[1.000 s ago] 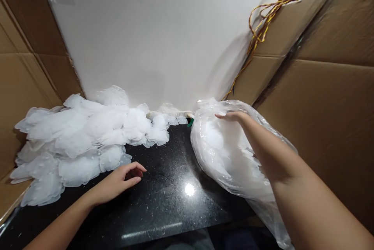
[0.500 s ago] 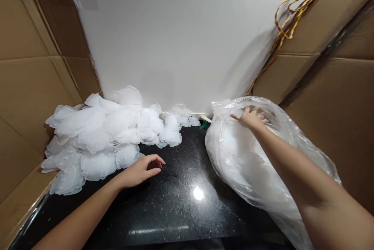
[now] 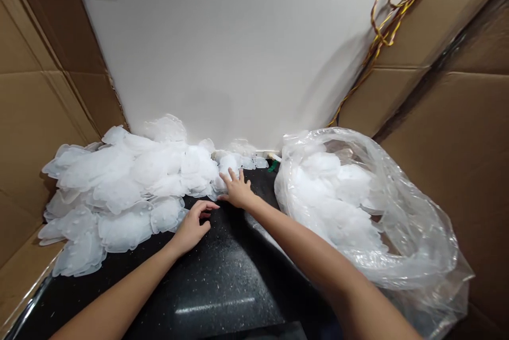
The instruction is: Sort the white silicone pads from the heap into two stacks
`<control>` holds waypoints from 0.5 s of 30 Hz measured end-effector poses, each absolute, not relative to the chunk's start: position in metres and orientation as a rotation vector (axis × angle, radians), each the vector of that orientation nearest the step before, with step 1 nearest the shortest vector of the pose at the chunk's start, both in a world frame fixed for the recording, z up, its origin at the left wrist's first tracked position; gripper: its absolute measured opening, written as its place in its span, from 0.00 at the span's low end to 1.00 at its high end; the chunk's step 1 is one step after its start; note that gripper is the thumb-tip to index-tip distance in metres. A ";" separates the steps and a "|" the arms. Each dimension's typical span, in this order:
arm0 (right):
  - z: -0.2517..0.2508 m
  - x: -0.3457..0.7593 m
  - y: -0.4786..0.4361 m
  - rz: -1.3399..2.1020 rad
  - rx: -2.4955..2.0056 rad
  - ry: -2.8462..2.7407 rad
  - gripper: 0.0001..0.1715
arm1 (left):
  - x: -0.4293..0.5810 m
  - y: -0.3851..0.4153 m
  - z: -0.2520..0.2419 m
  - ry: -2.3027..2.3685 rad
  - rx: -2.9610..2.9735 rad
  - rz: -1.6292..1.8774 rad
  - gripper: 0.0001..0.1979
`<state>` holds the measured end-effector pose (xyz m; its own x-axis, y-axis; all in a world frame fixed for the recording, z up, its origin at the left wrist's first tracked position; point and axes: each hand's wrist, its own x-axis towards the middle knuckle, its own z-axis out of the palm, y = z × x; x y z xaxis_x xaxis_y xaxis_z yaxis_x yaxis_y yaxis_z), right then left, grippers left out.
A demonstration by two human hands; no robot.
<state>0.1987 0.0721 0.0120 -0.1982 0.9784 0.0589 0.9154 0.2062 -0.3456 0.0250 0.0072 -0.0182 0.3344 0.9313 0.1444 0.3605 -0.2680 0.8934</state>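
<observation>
A heap of thin, translucent white plastic pieces (image 3: 123, 170) is spread over the left and back of the black countertop (image 3: 222, 281). My right hand (image 3: 237, 190) is at the right end of this heap, fingers spread, nothing visible in its grasp. Just left of it and nearer me, my left hand (image 3: 194, 226) hovers over the counter beside the heap, fingers loosely curved and apart, holding nothing. To the right lies a clear plastic bag (image 3: 421, 244), its mouth open, with many similar white pieces (image 3: 338, 197) inside.
Cardboard panels stand on the left (image 3: 40, 117) and right (image 3: 449, 133). A pale wall (image 3: 238, 53) rises at the back. A yellow and brown twisted wire (image 3: 382, 37) hangs at upper right. Something small and green (image 3: 273, 165) sits by the wall.
My right hand has come out of the bag and moved left to the heap's right end. My left hand has shifted slightly up and left in view. The bag's mouth shows more of its contents.
</observation>
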 end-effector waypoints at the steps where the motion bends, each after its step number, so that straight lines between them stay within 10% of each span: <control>1: 0.001 0.192 0.075 0.301 -1.811 -2.217 0.30 | 0.023 0.005 -0.021 1.131 1.821 0.893 0.21; 4: -0.015 0.190 0.074 0.190 -1.746 -2.241 0.18 | 0.019 0.000 -0.026 1.143 1.793 0.909 0.18; 15: -0.043 0.248 0.003 0.513 -1.307 -2.083 0.25 | 0.029 -0.005 -0.024 1.232 1.977 0.829 0.15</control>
<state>0.2482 0.0028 -0.0427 -0.3187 0.9004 0.2961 0.6598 0.4350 -0.6127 0.0286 -0.0053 -0.0241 0.3568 0.9187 0.1693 0.5028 -0.3416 0.7940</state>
